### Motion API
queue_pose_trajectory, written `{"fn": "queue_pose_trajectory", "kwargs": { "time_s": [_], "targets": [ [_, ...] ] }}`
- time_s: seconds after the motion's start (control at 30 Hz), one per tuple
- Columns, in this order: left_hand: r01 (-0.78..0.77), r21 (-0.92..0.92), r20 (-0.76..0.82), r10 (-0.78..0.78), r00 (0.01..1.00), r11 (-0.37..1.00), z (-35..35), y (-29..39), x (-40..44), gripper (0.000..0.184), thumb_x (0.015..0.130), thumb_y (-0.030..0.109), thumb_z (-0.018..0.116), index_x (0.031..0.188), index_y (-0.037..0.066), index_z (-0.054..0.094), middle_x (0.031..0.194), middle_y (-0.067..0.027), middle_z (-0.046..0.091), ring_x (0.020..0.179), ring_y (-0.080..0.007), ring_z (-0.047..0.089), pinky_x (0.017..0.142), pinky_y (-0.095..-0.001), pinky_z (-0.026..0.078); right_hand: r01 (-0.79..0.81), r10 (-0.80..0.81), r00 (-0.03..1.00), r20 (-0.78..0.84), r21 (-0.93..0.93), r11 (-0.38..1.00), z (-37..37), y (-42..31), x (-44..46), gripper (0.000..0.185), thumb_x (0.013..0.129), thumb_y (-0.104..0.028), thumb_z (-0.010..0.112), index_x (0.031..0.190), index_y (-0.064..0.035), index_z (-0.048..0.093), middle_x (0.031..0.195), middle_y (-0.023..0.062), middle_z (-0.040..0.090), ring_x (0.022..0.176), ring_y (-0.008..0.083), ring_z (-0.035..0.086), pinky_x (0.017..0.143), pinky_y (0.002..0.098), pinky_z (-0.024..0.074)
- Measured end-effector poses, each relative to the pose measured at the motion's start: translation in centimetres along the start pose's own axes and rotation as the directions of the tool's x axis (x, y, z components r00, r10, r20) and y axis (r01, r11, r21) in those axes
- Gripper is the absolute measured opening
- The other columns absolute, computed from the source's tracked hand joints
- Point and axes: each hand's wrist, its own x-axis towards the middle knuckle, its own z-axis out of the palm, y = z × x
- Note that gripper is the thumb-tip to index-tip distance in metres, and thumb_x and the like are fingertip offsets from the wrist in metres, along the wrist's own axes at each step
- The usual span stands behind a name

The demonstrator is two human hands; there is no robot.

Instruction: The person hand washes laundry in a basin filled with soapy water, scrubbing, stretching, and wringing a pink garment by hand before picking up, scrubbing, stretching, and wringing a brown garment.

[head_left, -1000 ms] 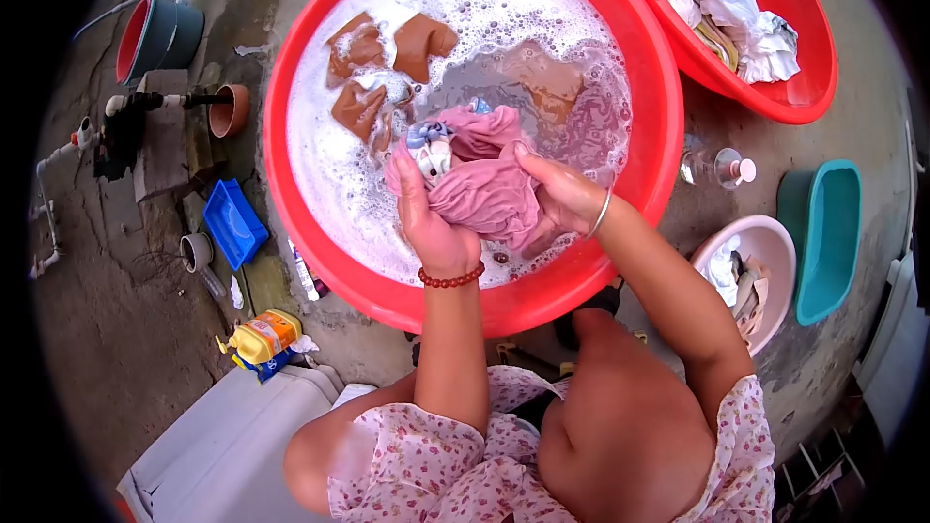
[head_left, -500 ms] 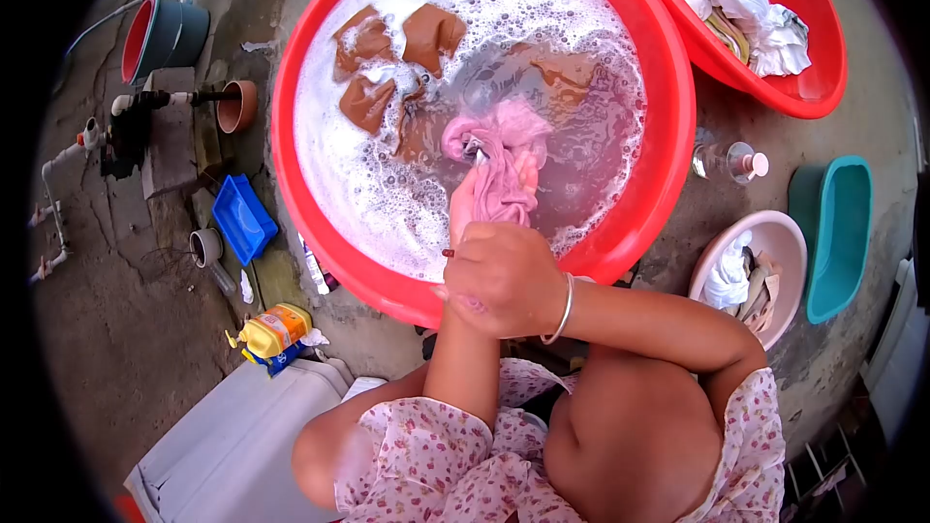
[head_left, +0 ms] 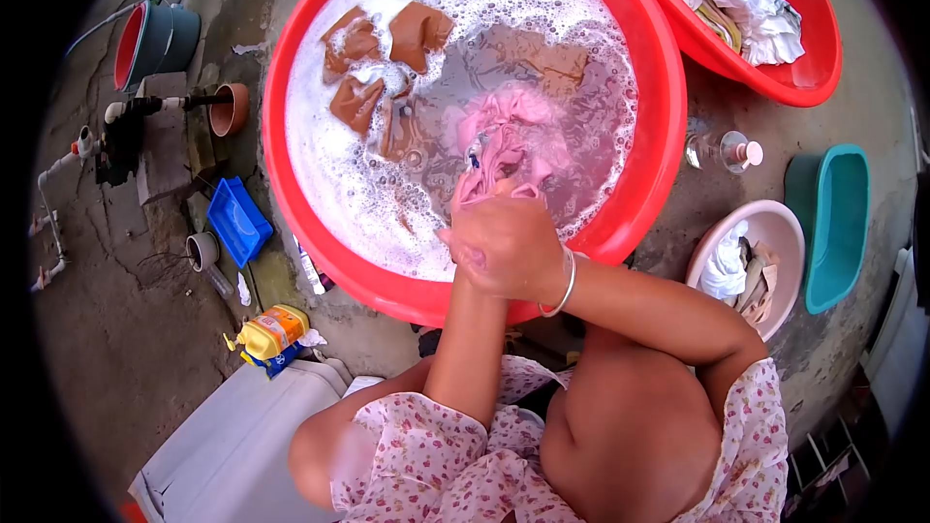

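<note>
A wet pink cloth (head_left: 509,126) lies partly in the sudsy water of a large red basin (head_left: 281,179). My right hand (head_left: 509,244), with a silver bangle at its wrist, is closed around the near end of the cloth. Just beneath it, my left hand (head_left: 463,196) grips the same cloth, though most of its fingers are hidden by the right hand and the fabric. Brown cloth (head_left: 419,36) pokes up through the foam at the basin's far left, and more brown fabric sits under the water behind the pink cloth.
A second red basin (head_left: 819,77) with pale laundry stands at upper right. Below it are a clear bottle (head_left: 719,151), a pink basin (head_left: 796,281) with clothes and a teal tub (head_left: 835,232). At left lie a blue tray (head_left: 240,220) and a yellow jug (head_left: 271,332).
Both hands have pushed slightly forward and the right hand has moved over the left. The pink cloth has sunk lower and spread out in the water.
</note>
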Motion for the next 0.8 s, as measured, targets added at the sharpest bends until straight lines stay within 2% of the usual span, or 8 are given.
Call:
{"fn": "queue_pose_trajectory", "kwargs": {
  "time_s": [0.07, 0.13, 0.2, 0.27, 0.47, 0.53, 0.6, 0.8],
  "targets": [
    [-0.180, 0.547, -0.604, 0.535, 0.590, 0.817, 2.0, -1.6, 0.2, 0.034, 0.091, 0.029, 0.040, 0.113, 0.006, 0.052, 0.116, -0.0114, 0.056, 0.110, -0.0255, 0.052, 0.091, -0.0355, 0.044, 0.057, -0.056, 0.998, -0.019, 0.040, 0.998, -0.4, 0.3, 0.2, 0.021, 0.076, -0.019, 0.063, 0.066, -0.0059, 0.049, 0.063, 0.0118, 0.054, 0.060, 0.0276, 0.056, 0.055, 0.0389, 0.0421],
    [-0.188, 0.628, -0.541, 0.597, 0.592, 0.755, 3.1, -1.8, 2.3, 0.034, 0.091, 0.028, 0.040, 0.114, 0.004, 0.052, 0.115, -0.0119, 0.057, 0.108, -0.0256, 0.054, 0.092, -0.0370, 0.044, -0.647, 0.639, 0.752, 0.163, -0.008, 0.763, -2.2, 3.0, 3.3, 0.016, 0.076, -0.020, 0.059, 0.079, -0.0047, 0.056, 0.078, 0.0172, 0.060, 0.075, 0.0320, 0.059, 0.063, 0.0373, 0.0467],
    [-0.215, 0.762, -0.433, 0.727, 0.532, 0.611, 4.0, -2.5, 2.8, 0.035, 0.092, 0.026, 0.040, 0.114, 0.002, 0.053, 0.113, -0.0128, 0.058, 0.105, -0.0258, 0.056, 0.093, -0.0401, 0.044, -0.571, 0.568, 0.820, 0.070, 0.158, 0.805, -1.0, 5.3, 1.5, 0.021, 0.082, -0.022, 0.058, 0.091, -0.0041, 0.058, 0.087, 0.0151, 0.063, 0.078, 0.0265, 0.062, 0.063, 0.0337, 0.0473],
    [-0.209, 0.790, -0.383, 0.729, 0.567, 0.577, 4.7, -2.1, 3.0, 0.037, 0.092, 0.027, 0.040, 0.113, 0.000, 0.052, 0.112, -0.0139, 0.058, 0.104, -0.0265, 0.057, 0.092, -0.0417, 0.045, -0.695, 0.567, 0.685, 0.458, 0.646, 0.317, -1.7, 4.9, 1.6, 0.027, 0.086, -0.025, 0.056, 0.104, -0.0048, 0.058, 0.092, 0.0083, 0.062, 0.078, 0.0174, 0.061, 0.057, 0.0324, 0.0498],
    [-0.114, 0.911, -0.307, 0.836, 0.455, 0.396, 3.2, -0.5, 2.4, 0.035, 0.093, 0.028, 0.041, 0.114, 0.001, 0.049, 0.112, -0.0132, 0.056, 0.101, -0.0217, 0.058, 0.087, -0.0368, 0.048, -0.852, 0.472, 0.524, 0.709, 0.440, 0.285, -5.5, 5.1, 3.3, 0.021, 0.082, -0.014, 0.058, 0.102, -0.0064, 0.058, 0.091, 0.0049, 0.061, 0.087, 0.0170, 0.058, 0.054, 0.0352, 0.0519],
    [0.053, 0.814, -0.551, 0.741, 0.384, 0.578, 2.2, -0.5, 2.1, 0.051, 0.092, 0.038, 0.043, 0.121, -0.004, 0.041, 0.122, -0.0164, 0.049, 0.111, -0.0266, 0.051, 0.095, -0.0424, 0.042, -0.286, 0.295, 0.955, 0.045, -0.145, 0.947, -4.6, 6.0, 3.5, 0.015, 0.075, -0.008, 0.059, 0.089, -0.0059, 0.056, 0.089, 0.0098, 0.057, 0.082, 0.0260, 0.057, 0.068, 0.0357, 0.0466],
    [-0.022, 0.457, -0.798, 0.420, 0.432, 0.889, 1.9, 0.0, 1.6, 0.051, 0.092, 0.038, 0.042, 0.127, 0.002, 0.039, 0.130, -0.0161, 0.044, 0.122, -0.0293, 0.043, 0.104, -0.0451, 0.033, -0.097, 0.101, 0.994, 0.049, -0.078, 0.992, -4.1, 4.6, 3.1, 0.014, 0.064, -0.004, 0.057, 0.075, -0.0052, 0.049, 0.077, 0.0133, 0.050, 0.076, 0.0345, 0.050, 0.069, 0.0399, 0.0405],
    [-0.098, 0.275, -0.593, 0.249, 0.766, 0.957, -1.3, 1.0, -1.3, 0.058, 0.091, 0.047, 0.042, 0.123, -0.001, 0.042, 0.122, -0.0158, 0.050, 0.114, -0.0258, 0.049, 0.097, -0.0393, 0.041, 0.134, -0.131, 0.964, 0.233, 0.002, 0.991, -1.4, -2.2, 0.1, 0.013, 0.065, -0.015, 0.059, 0.069, -0.0074, 0.048, 0.061, 0.0079, 0.047, 0.060, 0.0320, 0.051, 0.059, 0.0411, 0.0394]
  ]
}}
